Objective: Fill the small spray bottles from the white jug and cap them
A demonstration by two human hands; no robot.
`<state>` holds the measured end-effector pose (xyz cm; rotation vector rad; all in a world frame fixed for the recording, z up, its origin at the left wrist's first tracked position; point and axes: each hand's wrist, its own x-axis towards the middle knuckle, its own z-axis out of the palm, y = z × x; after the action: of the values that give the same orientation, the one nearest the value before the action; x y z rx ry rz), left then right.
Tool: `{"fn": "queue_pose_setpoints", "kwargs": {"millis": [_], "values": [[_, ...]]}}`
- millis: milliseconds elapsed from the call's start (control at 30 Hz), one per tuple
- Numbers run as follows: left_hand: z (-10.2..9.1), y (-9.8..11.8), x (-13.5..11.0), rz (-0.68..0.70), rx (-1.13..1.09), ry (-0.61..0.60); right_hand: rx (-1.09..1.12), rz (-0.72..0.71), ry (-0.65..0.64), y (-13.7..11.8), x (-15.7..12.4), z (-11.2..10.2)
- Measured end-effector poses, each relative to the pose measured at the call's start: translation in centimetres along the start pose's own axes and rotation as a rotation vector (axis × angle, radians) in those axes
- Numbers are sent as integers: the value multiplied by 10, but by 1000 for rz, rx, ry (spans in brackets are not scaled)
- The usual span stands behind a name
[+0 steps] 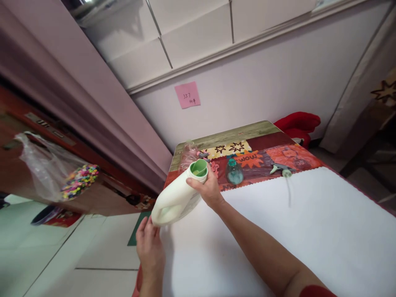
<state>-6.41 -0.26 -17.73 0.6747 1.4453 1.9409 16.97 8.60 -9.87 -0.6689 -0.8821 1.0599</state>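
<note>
Tilted white bottle (176, 198) over desk (309, 231): right hand (210, 190) fingers closed round its neck, left hand (150, 245) fingers straight, merely touching its base.

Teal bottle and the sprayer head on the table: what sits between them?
Nothing stands there. Between the teal bottle and the spray trigger head the head view shows only bare patterned cloth.

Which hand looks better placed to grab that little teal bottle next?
Probably the right hand: it grips the white jug by its neck, close to the teal bottle. The left hand props the jug's base, farther off.
</note>
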Motion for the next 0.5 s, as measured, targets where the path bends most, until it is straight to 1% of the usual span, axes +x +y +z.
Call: {"fn": "queue_pose_setpoints", "kwargs": {"millis": [67, 133, 167, 200, 267, 333, 400, 500], "values": [[3, -8, 6, -139, -138, 17, 28, 24, 35, 5, 5, -8], [7, -23, 15, -305, -270, 2, 69, 59, 60, 11, 12, -15], [8, -32, 20, -366, -336, -31, 89, 75, 70, 13, 15, -19], [10, -41, 26, -395, -407, -93, 107, 88, 77, 15, 19, -21], [16, -58, 36, -385, -537, -255, 126, 101, 88, 17, 25, -26], [27, -69, 42, -347, -612, -368, 125, 99, 96, 17, 28, -28], [42, -72, 44, -323, -625, -398, 133, 102, 114, 18, 30, -29], [69, -64, 36, -299, -604, -396, 160, 103, 153, 20, 29, -29]]}}
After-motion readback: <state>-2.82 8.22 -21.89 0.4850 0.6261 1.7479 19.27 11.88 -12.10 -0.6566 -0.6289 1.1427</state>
